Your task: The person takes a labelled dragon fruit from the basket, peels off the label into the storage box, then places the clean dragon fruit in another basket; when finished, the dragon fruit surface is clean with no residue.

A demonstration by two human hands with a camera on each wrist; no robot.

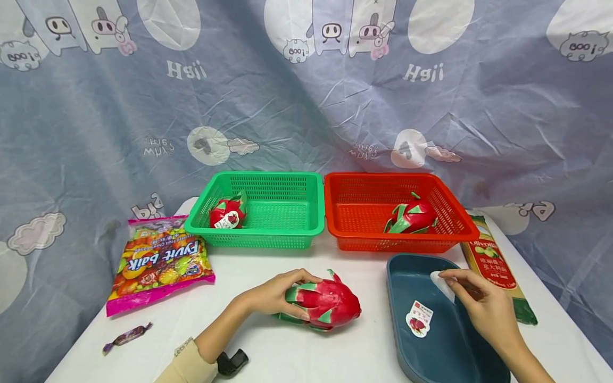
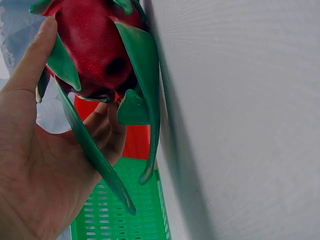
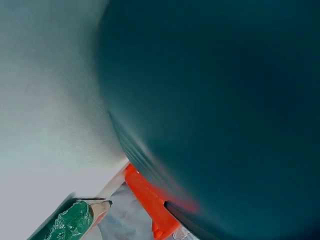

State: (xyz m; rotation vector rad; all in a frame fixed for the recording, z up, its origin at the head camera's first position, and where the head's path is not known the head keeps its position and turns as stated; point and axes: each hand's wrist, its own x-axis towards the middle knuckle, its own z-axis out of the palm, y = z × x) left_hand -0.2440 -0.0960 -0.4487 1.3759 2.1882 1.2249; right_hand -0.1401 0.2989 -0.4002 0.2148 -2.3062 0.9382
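My left hand [image 1: 282, 295] grips the leafy end of a red dragon fruit [image 1: 332, 303] lying on the white table; in the left wrist view the thumb and fingers curl round the fruit [image 2: 92, 45]. Over the dark blue tray [image 1: 442, 356], my right hand [image 1: 486, 306] pinches a small white piece [image 1: 442, 286] between thumb and fingers. A sticker with a dragon fruit picture [image 1: 419, 320] lies in the tray. In the right wrist view the tray [image 3: 215, 115] fills much of the frame and the hand is not visible.
Green basket [image 1: 254, 239] and red basket [image 1: 397, 244] stand side by side behind, each holding a dragon fruit. A candy bag [image 1: 160, 260] and a wrapped candy [image 1: 127, 336] lie left, a black object [image 1: 233, 363] by the left sleeve, and a green-ended package [image 1: 495, 263] right of the tray.
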